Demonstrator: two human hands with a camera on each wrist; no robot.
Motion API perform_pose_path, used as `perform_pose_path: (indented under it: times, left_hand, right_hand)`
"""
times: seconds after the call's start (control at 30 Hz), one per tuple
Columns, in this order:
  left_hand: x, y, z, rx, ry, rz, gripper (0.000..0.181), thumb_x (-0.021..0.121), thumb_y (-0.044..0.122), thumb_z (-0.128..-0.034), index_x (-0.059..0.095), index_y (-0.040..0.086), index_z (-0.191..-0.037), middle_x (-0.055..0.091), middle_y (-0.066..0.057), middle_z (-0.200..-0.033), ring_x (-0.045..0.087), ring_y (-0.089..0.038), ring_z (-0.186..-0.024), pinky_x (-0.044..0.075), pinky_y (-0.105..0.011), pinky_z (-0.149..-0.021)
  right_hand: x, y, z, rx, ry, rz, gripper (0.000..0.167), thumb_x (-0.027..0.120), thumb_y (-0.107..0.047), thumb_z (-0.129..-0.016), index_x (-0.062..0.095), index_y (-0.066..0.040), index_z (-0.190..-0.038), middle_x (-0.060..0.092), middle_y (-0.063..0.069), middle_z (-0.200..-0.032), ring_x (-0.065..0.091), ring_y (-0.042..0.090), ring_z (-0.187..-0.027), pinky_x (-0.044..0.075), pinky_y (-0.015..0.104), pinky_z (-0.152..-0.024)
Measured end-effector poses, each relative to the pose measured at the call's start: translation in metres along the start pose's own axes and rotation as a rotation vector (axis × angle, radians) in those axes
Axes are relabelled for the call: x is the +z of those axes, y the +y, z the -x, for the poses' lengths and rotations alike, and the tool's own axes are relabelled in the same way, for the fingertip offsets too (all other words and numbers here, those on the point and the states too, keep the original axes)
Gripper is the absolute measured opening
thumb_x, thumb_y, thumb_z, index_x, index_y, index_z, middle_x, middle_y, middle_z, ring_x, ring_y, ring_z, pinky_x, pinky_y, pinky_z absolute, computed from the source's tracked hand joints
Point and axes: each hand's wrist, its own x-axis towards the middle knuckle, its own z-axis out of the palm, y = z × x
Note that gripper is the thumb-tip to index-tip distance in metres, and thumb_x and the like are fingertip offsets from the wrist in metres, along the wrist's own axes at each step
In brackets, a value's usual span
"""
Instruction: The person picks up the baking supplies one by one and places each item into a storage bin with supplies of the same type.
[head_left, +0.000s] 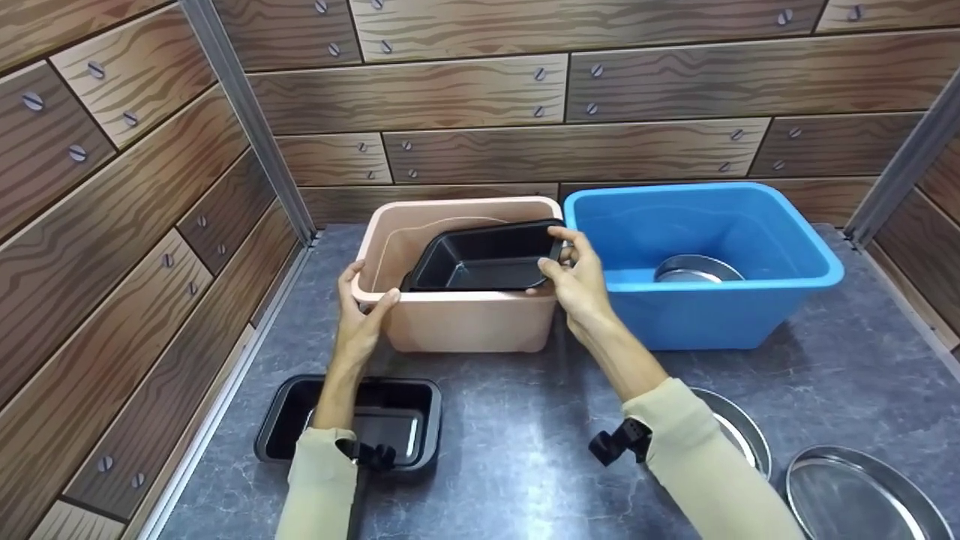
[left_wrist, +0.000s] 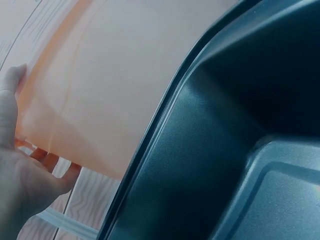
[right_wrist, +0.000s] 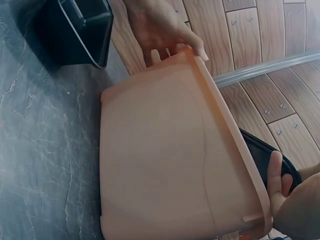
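Observation:
My left hand (head_left: 356, 319) grips the near left corner of a pink plastic bin (head_left: 465, 326), its thumb on the front rim. In the bin's mouth a black loaf pan (head_left: 487, 274) sits tilted, its near edge along the front rim. My right hand (head_left: 581, 281) pinches that pan's right end between thumb and fingers. The right wrist view shows the same hand (right_wrist: 295, 200) at the pan's edge beside the bin rim. A dark edge shows under the pan's left end; I cannot tell whether it is a second pan. Another black loaf pan (head_left: 390, 431) lies on the table under my left forearm.
A blue bin (head_left: 697, 319) stands just right of the pink one, with a round metal pan (head_left: 696, 262) inside. Two round metal pans (head_left: 862, 495) lie at the table's near right, one partly behind my right sleeve. Wood-patterned walls (head_left: 480, 90) close off the back and sides.

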Motion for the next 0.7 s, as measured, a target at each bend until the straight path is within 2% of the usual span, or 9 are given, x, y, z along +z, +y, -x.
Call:
perform_pose_path:
  times: [0.27,0.5,0.6,0.7]
  left_hand:
    - [-0.001,0.0,0.0,0.005,-0.013,0.01,0.077,0.074,0.008,-0.0924,0.029,0.012,-0.155,0.036,-0.021,-0.157,0.039,-0.041,-0.14,0.032,-0.049,-0.114]
    - [0.0,0.002,0.001,0.01,-0.004,0.004,0.078,0.075,0.009,-0.0911,0.03,0.013,-0.155,0.036,-0.019,-0.157,0.042,-0.032,-0.137,0.033,-0.048,-0.114]
    - [0.001,0.002,0.0,0.014,-0.001,0.01,0.078,0.076,0.011,-0.0901,0.031,0.012,-0.154,0.036,-0.02,-0.157,0.041,-0.035,-0.138,0.033,-0.047,-0.114]
    - [0.003,0.024,0.01,0.028,-0.02,0.03,0.078,0.08,0.018,-0.0897,0.033,0.009,-0.151,0.038,-0.023,-0.155,0.044,-0.034,-0.135,0.036,-0.043,-0.113]
  right_hand:
    - [-0.001,-0.001,-0.003,0.039,-0.027,0.017,0.054,0.054,0.015,-0.097,0.044,0.001,-0.149,0.042,0.011,-0.099,0.057,0.013,-0.065,0.063,0.034,-0.062]
    - [0.0,-0.002,-0.004,0.056,-0.054,0.011,0.055,0.054,0.013,-0.097,0.044,0.001,-0.15,0.041,0.01,-0.099,0.057,0.011,-0.059,0.063,0.033,-0.062]
    - [0.0,-0.002,-0.006,0.062,-0.057,0.017,0.055,0.054,0.013,-0.096,0.044,0.003,-0.149,0.04,0.01,-0.098,0.057,0.011,-0.06,0.063,0.034,-0.063]
    - [0.005,-0.016,0.004,0.047,-0.093,-0.045,0.052,0.055,0.013,-0.095,0.046,0.004,-0.146,0.039,0.007,-0.093,0.056,0.012,-0.059,0.062,0.032,-0.06]
